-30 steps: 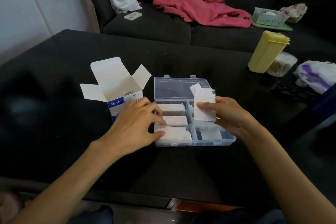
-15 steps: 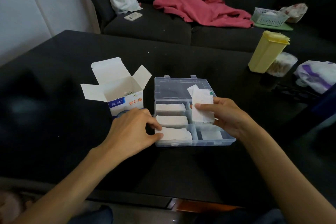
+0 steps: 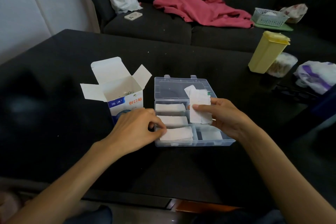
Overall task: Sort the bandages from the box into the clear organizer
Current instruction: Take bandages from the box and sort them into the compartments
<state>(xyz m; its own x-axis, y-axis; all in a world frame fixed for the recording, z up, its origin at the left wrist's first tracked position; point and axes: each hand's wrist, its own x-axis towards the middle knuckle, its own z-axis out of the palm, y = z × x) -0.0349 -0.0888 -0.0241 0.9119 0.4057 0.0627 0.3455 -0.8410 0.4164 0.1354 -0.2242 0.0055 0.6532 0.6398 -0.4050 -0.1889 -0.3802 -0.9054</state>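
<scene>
The clear organizer (image 3: 192,143) lies open on the black table, its lid (image 3: 174,87) flat behind it. White bandages fill its three left compartments (image 3: 171,120). My right hand (image 3: 225,116) grips a stack of white bandages (image 3: 199,107) upright over the right side of the organizer. My left hand (image 3: 134,129) rests at the organizer's left front corner, thumb and fingers pinching the end of the front bandage pile (image 3: 177,133). The open white and blue bandage box (image 3: 121,94) stands left of the organizer, behind my left hand.
A yellow lidded container (image 3: 267,52) and a clear tub (image 3: 281,64) stand at the table's right, with a plastic bag (image 3: 314,76) beyond. Behind the table is a dark sofa with a red garment (image 3: 200,5), a phone (image 3: 133,15) and a white bag (image 3: 122,0).
My left hand has slid back toward me from the middle left compartment to the front pile. My right hand has lowered its stack slightly toward the organizer.
</scene>
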